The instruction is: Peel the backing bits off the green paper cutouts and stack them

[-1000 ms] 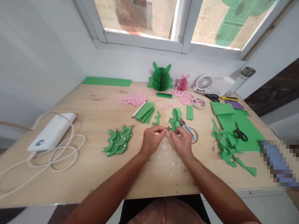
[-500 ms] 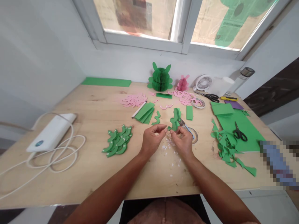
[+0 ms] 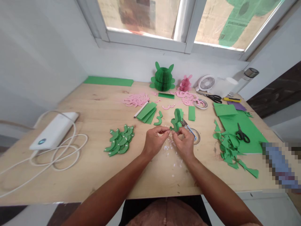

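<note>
In the head view, a wavy green paper cutout [image 3: 175, 121] stands upright between my hands above the table. My right hand [image 3: 184, 141] is closed and pinches its lower part. My left hand [image 3: 155, 141] is closed too, its thumb and finger pinched at the cutout's lower left end. Small white paper bits [image 3: 166, 147] lie scattered beneath my fingers. Just behind my right hand are a blue-handled cutter [image 3: 190, 129] and a tape roll [image 3: 197, 138], partly hidden. A loose wavy green piece [image 3: 159, 118] rests beyond my left hand, and a stack of similar pieces [image 3: 119, 141] with white marks sits left.
Folded green sheets [image 3: 147, 113] and pink cutouts [image 3: 136, 99] lie further back. A green paper honeycomb figure [image 3: 164, 78] stands by the wall near a white fan [image 3: 206, 83]. Black scissors [image 3: 242, 134] and green scraps [image 3: 229, 150] are at right; a white corded device [image 3: 55, 130] is left.
My left fingertips have come in from slightly left of the cutout to its lower end. The view has shifted a little; the other things stay put.
</note>
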`<state>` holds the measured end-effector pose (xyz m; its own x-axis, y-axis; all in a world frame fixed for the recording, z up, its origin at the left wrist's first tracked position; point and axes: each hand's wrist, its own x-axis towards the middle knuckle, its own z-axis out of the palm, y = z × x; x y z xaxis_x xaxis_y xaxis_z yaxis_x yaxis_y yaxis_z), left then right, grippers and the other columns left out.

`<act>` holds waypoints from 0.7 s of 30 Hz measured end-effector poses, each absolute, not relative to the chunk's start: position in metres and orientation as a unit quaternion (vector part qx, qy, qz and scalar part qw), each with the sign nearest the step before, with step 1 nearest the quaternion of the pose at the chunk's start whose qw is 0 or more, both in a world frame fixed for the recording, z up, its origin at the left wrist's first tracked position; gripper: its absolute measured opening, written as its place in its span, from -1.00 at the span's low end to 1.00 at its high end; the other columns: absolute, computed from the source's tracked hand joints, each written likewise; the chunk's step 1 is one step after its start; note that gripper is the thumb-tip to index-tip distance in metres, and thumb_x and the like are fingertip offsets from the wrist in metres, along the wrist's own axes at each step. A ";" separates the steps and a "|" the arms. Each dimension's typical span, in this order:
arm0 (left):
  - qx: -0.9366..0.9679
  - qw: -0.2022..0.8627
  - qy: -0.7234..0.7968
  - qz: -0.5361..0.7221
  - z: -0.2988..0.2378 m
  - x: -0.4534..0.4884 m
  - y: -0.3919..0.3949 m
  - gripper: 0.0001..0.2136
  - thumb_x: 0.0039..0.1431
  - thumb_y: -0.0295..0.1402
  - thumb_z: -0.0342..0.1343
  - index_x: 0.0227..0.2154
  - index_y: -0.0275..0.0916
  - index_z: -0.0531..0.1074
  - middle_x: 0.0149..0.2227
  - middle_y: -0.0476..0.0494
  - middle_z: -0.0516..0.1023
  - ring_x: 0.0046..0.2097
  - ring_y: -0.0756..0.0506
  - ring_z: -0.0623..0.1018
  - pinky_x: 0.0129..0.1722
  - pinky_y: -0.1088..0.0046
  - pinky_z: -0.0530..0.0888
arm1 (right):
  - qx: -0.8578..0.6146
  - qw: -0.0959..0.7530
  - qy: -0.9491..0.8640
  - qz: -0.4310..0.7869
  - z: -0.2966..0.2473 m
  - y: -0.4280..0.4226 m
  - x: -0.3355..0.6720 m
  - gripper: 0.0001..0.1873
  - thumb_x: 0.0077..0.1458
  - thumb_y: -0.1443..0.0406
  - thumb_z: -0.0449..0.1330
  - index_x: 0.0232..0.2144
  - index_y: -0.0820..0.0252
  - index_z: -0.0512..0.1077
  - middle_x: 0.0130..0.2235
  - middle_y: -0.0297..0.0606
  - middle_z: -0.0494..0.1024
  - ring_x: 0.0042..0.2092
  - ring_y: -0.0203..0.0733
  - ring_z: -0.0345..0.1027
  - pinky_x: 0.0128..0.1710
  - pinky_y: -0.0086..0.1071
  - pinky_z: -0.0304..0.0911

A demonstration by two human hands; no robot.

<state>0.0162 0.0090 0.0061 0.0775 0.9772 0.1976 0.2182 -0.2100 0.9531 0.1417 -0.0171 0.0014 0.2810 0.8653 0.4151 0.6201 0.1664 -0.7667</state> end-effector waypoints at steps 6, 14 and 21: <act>0.604 0.409 0.495 0.473 0.006 0.016 0.010 -0.93 -0.10 -0.42 0.15 -0.55 -0.24 0.53 -0.45 -0.06 0.61 -0.39 -0.06 0.54 -0.30 0.45 0.47 | -0.627 0.483 -0.601 0.107 -0.001 -0.017 0.140 -0.79 -0.05 0.27 0.12 -0.65 0.14 0.23 -0.60 -0.38 0.30 -0.48 -0.24 0.19 -0.41 -0.37 0.11; 0.589 0.426 0.497 0.474 0.005 0.016 0.011 -0.92 -0.12 -0.43 0.11 -0.61 -0.26 0.48 -0.51 -0.03 0.57 -0.43 -0.03 0.51 -0.34 0.49 0.45 | -0.626 0.484 -0.600 0.118 0.002 -0.018 0.138 -0.78 -0.04 0.27 0.12 -0.65 0.15 0.22 -0.59 -0.37 0.30 -0.48 -0.25 0.19 -0.40 -0.37 0.11; 0.558 0.476 0.493 0.468 0.004 0.016 0.014 -0.91 -0.16 -0.37 0.12 -0.65 -0.27 0.44 -0.59 0.00 0.47 -0.51 0.01 0.42 -0.47 0.52 0.37 | -0.623 0.522 -0.535 0.229 -0.001 -0.013 0.141 -0.70 -0.08 0.21 0.15 -0.69 0.15 0.15 -0.66 -0.49 0.16 -0.55 -0.33 0.08 -0.50 -0.44 0.04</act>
<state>0.0156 0.0143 0.0043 0.0757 0.9957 0.0528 0.1057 -0.0607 0.9925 0.1407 -0.0132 -0.0014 0.3218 0.9067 0.2725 0.4279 0.1174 -0.8962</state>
